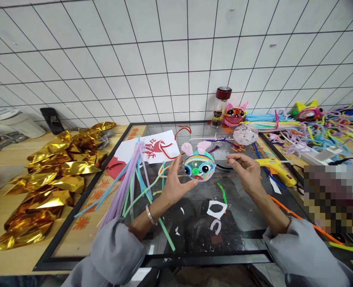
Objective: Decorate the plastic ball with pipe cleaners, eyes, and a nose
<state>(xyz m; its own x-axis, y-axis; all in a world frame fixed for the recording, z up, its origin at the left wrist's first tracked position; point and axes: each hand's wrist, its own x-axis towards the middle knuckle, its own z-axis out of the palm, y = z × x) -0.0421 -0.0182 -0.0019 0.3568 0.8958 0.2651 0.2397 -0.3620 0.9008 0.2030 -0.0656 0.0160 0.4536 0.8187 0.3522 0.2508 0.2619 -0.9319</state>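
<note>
Centrally, the round ornament in turquoise, orange and white, with two pink ears and large blue-and-black eyes (199, 165), is held upright above the black-framed glass panel (206, 260). Left hand (175, 181): grasping the ornament's side, thumb at its lower edge, fingers raised behind it. Right hand (245, 169): fingers drawn together in a pinch on the short black strip (225, 168), which reaches towards the ornament's side. Below, on the panel, lie a white paper piece with a rounded opening (223, 208) and—just beside it—a short bright-green fuzzy strip (223, 193). Left of centre, a bundle of lilac, blue and green fuzzy strips (131, 175) overlaps a white sheet with a red print (128, 149); farther left, crumpled gold foil (65, 181) rests on the wooden table (9, 159). Behind stand a clear jar with a dark-red lid (220, 108) and—nearer—an openwork whitish ball (246, 134). Right: a yellow glue gun (276, 169).
</note>
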